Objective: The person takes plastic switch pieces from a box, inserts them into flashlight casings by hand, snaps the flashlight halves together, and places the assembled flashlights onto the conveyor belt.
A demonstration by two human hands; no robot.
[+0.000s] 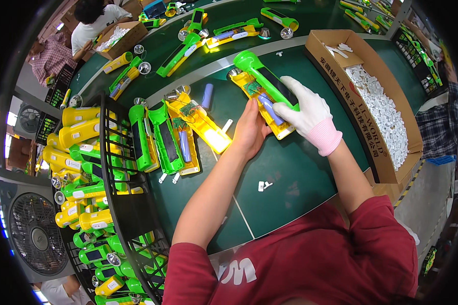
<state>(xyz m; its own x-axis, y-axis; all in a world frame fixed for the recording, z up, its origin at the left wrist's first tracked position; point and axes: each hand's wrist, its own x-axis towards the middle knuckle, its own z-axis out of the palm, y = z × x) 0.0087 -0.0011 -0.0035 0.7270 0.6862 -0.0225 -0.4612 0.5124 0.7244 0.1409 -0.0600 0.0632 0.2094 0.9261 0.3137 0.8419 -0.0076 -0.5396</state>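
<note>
Left grip (250, 128) holds a yellow shell (285, 131); right grip (308, 109) clasps a green shell (257, 70); a carton (359, 122) stands right of both grips.

A green flashlight half shell (266, 80) with a dark panel on its outer face slants over the right side of its yellow half shell (284, 131), wide head toward the far left. The yellow half lies open at a similar slant, showing a green circuit board (251, 88), thin wires and a purple-blue cylindrical battery (270, 109) inside.
</note>
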